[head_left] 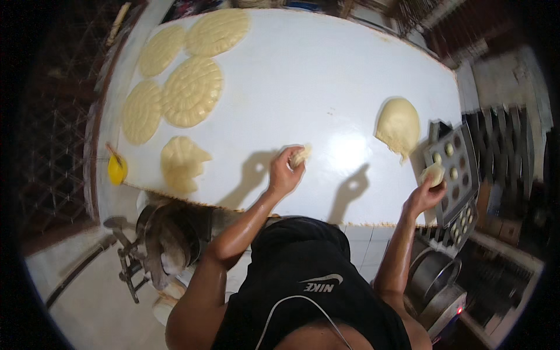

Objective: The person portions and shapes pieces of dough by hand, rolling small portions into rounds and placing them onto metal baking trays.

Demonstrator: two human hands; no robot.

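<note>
Dough (300, 156) sits pinched in the left hand (284, 175) mid-frame; I see the right hand (427, 196), well apart, gripping another lump (433, 174) near the pitted tray (471, 167) at right.

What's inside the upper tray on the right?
In the tray, small pale dough pieces sit in places; other hollows look bare. The right hand and held dough cover part of the left side, hiding what's there.

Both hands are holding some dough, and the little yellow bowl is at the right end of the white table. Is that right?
Not quite: the head view shows the little yellow bowl at the left end of the white table. The left hand and right hand do each hold some dough.
</note>
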